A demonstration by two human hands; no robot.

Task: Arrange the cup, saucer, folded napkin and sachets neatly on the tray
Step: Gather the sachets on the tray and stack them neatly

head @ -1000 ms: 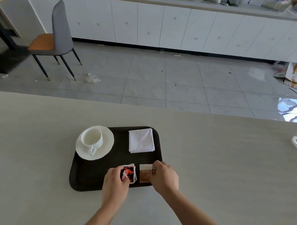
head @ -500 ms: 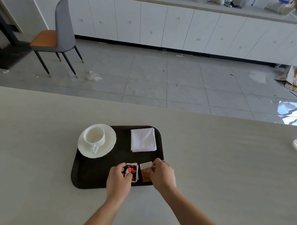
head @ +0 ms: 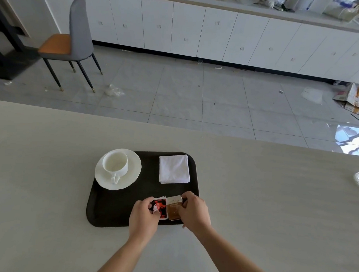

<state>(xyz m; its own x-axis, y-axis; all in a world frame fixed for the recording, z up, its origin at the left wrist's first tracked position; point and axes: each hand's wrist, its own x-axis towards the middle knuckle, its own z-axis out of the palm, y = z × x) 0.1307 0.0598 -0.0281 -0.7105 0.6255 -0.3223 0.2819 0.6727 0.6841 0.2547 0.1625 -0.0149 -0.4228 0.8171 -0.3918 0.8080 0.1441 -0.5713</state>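
L hand (head: 144, 216): pinches red sachets (head: 160, 208) at near edge of tray (head: 110, 212).
R hand (head: 194, 212): pinches brown sachet (head: 173, 209), just beside red.
Handling: light, floppy, prob. slick; grip by edges.
Far: napkin (head: 174, 169) soft; cup (head: 115, 162) on saucer (head: 132, 175), fragile.

**Single head-worn view**

One wide-angle camera on the person's head looks forward and down, close above the tray (head: 111, 210) on the table (head: 41, 171); farther off, at the top, it takes in floor (head: 196, 99) and cabinets (head: 188, 30).
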